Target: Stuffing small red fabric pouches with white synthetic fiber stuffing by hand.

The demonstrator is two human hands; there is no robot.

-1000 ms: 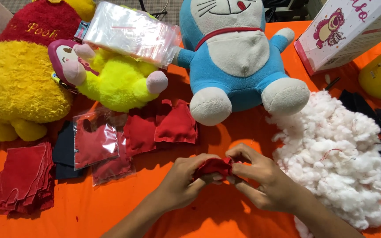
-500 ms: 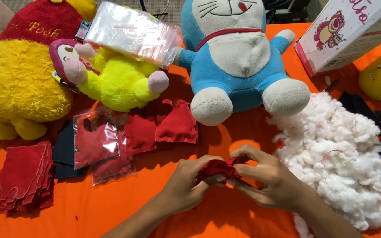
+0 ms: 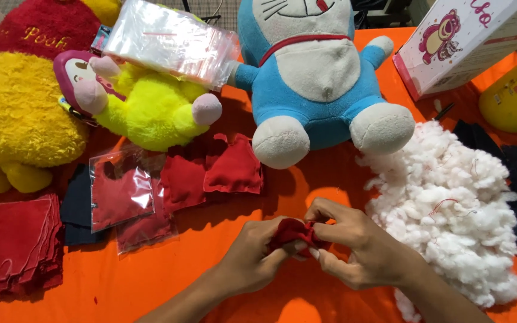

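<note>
A small red fabric piece point(image 3: 294, 232) is being worked between both hands.
It is pinched by the closed left hand point(image 3: 255, 260) and right hand point(image 3: 360, 248); white stuffing point(image 3: 450, 203) lies near.

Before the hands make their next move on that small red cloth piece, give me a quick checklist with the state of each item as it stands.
1. Red cloth piece held by both hands: ok, left hand and right hand both pinch it above the orange table cover.
2. Opening of the piece visible: cannot tell, fingers cover it.
3. White stuffing pile close by: ok, just beside the right hand.
4. Finished red pieces apart from the work: ok, they lie nearer the blue plush toy.
5. Stack of red cloth undisturbed: ok, at the left edge, untouched.
6. Needle or thread in hand: cannot tell.
</note>
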